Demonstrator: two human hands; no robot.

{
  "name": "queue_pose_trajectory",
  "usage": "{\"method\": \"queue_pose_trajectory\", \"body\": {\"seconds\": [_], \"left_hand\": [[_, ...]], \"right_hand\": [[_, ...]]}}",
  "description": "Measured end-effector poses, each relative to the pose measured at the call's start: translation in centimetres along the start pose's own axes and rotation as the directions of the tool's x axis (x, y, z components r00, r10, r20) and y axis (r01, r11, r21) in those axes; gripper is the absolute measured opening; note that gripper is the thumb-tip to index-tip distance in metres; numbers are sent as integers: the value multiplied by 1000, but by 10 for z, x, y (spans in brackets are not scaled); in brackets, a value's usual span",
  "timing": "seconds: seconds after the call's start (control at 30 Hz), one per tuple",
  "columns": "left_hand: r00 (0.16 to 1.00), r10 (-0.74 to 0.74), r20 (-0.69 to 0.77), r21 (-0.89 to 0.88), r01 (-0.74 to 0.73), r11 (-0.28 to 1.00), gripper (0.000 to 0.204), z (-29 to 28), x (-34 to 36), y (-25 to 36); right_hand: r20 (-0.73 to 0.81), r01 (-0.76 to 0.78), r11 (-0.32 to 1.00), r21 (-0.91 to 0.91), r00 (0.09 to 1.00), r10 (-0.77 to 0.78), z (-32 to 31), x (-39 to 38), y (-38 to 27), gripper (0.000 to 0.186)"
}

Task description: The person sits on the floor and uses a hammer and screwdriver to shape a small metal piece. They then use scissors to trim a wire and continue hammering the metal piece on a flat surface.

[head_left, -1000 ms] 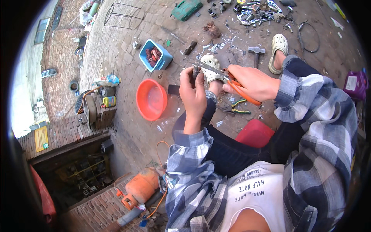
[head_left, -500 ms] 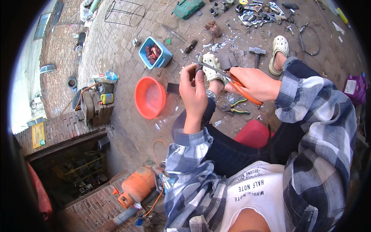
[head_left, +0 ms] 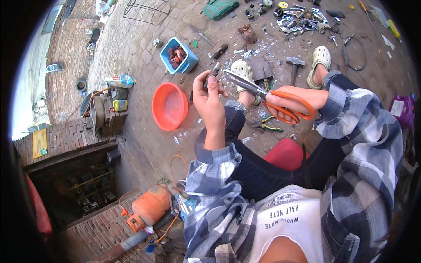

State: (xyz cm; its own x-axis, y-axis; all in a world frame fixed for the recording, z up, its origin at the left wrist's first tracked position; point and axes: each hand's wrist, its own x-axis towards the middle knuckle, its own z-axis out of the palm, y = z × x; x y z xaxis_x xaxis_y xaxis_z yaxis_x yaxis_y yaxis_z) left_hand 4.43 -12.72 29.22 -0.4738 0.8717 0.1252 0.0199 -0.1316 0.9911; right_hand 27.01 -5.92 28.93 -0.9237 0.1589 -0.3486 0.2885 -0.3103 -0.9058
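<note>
My left hand (head_left: 209, 100) grips a small dark cylindrical part (head_left: 215, 69) with a pale upper end, held upright between thumb and fingers. My right hand (head_left: 302, 100) has its fingers through the orange handles of a pair of scissors (head_left: 287, 105), whose steel blades point up and left, just right of the part. Below the blades is my white clog (head_left: 241, 70). Pliers with yellow-and-black handles (head_left: 272, 128) lie on the ground between my legs.
A red basin (head_left: 169, 107) and blue bin of rusty-red items (head_left: 187, 65) stand left. Ahead lie a hammer (head_left: 294, 61) and scattered metal parts (head_left: 300, 22). A purple jug (head_left: 402, 109) is at far right, an orange gas cylinder (head_left: 149, 204) and dark opening (head_left: 79, 184) lower left.
The scissors have turned in my right hand and moved slightly down, away from the part, so their handles show more. My left hand has tilted the part slightly leftward.
</note>
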Motion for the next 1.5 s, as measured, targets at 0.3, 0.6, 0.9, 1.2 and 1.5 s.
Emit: {"method": "queue_pose_trajectory", "body": {"seconds": [0.3,0.6,0.9,1.2,1.5], "left_hand": [[978,176,110,355,-204,912,13,-11,6,-5],[950,189,249,419,-282,863,14,-18,8,2],[971,78,226,299,-146,943,16,-19,8,3],[979,16,205,311,-81,947,16,-19,6,4],[967,29,254,349,-120,929,14,-17,4,4]], "right_hand": [[-8,-50,998,-45,999,50,-13,-9,-16,58],[-77,-93,976,-197,994,79,-20,-12,-15,56],[-146,80,723,-686,959,-244,-24,-9,-11,61],[-191,-32,941,-336,981,-35,-20,-19,-15,65],[-60,-73,983,-169,996,64,-26,-14,-5,66]]}}
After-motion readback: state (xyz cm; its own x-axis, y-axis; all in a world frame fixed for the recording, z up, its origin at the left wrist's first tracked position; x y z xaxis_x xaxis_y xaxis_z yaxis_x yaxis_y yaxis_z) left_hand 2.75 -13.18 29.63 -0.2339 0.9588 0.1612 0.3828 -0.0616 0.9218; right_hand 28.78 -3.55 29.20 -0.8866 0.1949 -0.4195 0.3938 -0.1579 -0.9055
